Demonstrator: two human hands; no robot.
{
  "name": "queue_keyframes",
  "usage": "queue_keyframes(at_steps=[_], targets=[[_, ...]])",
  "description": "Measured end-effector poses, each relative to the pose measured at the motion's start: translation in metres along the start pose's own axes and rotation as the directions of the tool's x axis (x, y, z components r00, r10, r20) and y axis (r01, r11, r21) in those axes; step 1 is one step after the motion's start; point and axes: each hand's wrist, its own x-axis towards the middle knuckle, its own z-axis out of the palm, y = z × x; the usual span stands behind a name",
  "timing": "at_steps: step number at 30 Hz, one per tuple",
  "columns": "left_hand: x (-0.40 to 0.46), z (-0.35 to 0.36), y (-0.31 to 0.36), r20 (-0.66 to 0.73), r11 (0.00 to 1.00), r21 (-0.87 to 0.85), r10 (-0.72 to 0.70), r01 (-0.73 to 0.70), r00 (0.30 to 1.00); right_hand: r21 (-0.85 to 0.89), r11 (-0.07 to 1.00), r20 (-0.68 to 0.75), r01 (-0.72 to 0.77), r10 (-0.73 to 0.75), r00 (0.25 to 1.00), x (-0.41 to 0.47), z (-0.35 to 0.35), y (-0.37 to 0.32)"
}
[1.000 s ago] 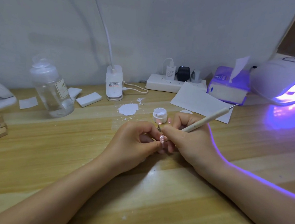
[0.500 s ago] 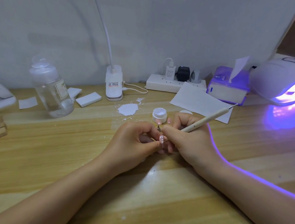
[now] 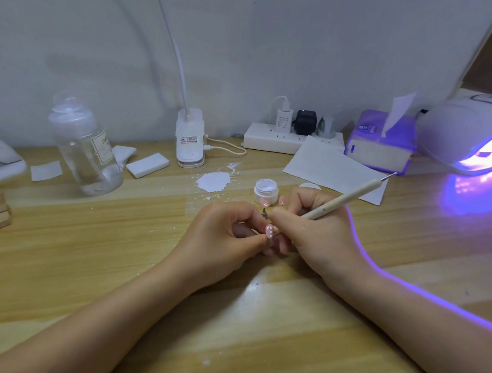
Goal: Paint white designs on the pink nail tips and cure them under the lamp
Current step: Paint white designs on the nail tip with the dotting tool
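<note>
We find the left hand (image 3: 223, 237) curled, pinching the small stand that carries the pink nail tip (image 3: 269, 231) between thumb and forefinger. The right hand (image 3: 311, 232) is closed in a writing grip on the dotting tool (image 3: 344, 198), its working end down at the tip, though the contact point itself is too small to confirm. White dots already show on the tip. The tool's long axis runs from the tip up and away to the right, toward the lit curing lamp (image 3: 475, 136) at the far right of the tabletop (image 3: 85, 262). We judge the right hand the nearer to that lamp, well apart from it. The open white gel pot (image 3: 266, 190) sits just beyond the hands, near the right fingers.
</note>
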Motion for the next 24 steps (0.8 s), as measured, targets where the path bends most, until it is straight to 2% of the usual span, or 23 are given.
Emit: queue_keyframes(at_steps=[17, 24], targets=[[0.0006, 0.0003, -0.0001, -0.019, 1.000, 0.003, 0.028, -0.028, 0.999, 0.014, 1.000, -0.014, -0.002, 0.002, 1.000, 0.0018, -0.0001, 0.0027], [0.0002, 0.0008, -0.0043, 0.008, 0.999, -0.023, 0.035, -0.035, 0.999, 0.085, 0.996, -0.197, 0.035, -0.018, 0.980, 0.0054, -0.0031, 0.0006]])
